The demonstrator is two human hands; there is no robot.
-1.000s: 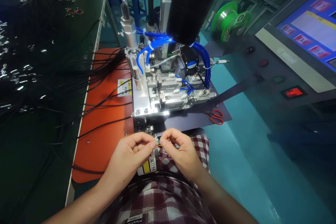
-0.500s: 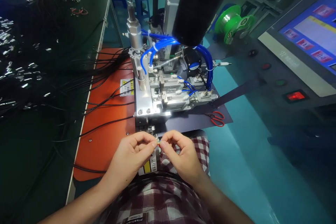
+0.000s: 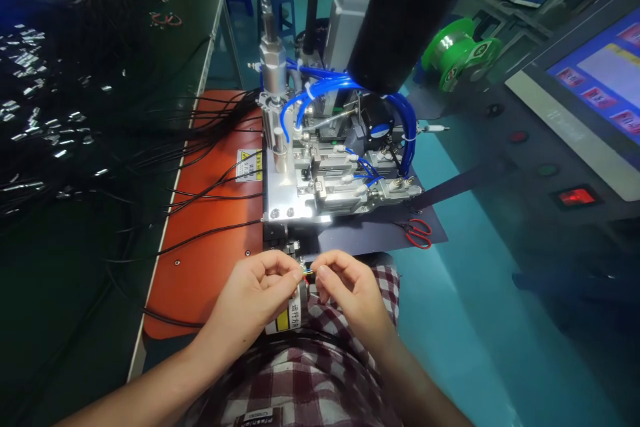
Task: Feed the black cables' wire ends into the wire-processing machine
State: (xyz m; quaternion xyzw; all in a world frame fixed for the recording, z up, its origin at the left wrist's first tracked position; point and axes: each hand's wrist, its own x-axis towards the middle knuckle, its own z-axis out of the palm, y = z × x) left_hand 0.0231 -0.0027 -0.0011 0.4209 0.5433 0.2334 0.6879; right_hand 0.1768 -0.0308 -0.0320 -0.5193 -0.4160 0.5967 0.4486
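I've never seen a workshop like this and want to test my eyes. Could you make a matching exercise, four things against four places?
Things:
1. Coloured wires
2. Red-handled scissors
3. Green spool
4. Black cables

Places:
A. Left of the screen, in the picture
B. Over the orange board
C. Pinched in the left hand
D. On the dark plate, near the machine

Right pairs: 1-C, 2-D, 3-A, 4-B.

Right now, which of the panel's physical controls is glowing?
The rectangular red switch, lowest in the row; the black control, round red button and green button above look unlit.
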